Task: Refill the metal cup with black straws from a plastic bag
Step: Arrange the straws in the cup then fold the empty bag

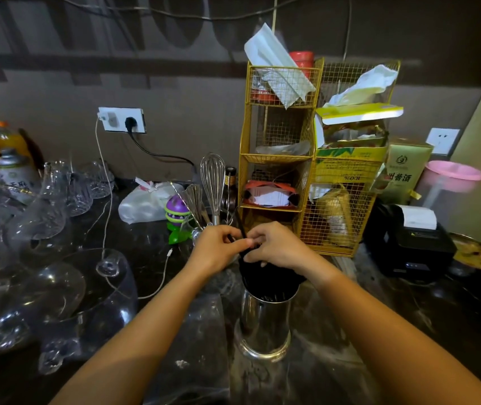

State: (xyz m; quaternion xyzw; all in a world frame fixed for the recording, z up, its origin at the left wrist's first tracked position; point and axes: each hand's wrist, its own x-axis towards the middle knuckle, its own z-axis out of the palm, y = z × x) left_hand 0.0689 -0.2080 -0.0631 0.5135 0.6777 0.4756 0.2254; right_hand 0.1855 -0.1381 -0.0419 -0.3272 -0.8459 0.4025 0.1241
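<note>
Both hands meet over the bundle of black straws point(265, 276): left hand point(218, 248) fingertips pinch a single straw point(240, 225) that sticks up and far; right hand point(277, 247) fingers curl closed on the bundle's top. Bundle stands upright in the metal cup point(264, 325), near centre of the dark counter point(379, 331). Clear plastic bag point(192, 331) lies just left of the cup. Yellow wire rack point(277, 141) stands beyond, whisk point(213, 182) to its left.

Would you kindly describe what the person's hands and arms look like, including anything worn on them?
Both are bare: the left hand and right hand show no gloves, rings, watch or bracelets, and no sleeves reach the forearms within view. No markings or tattoos show. Fingernails look short and unpainted, as far as visible.
</note>
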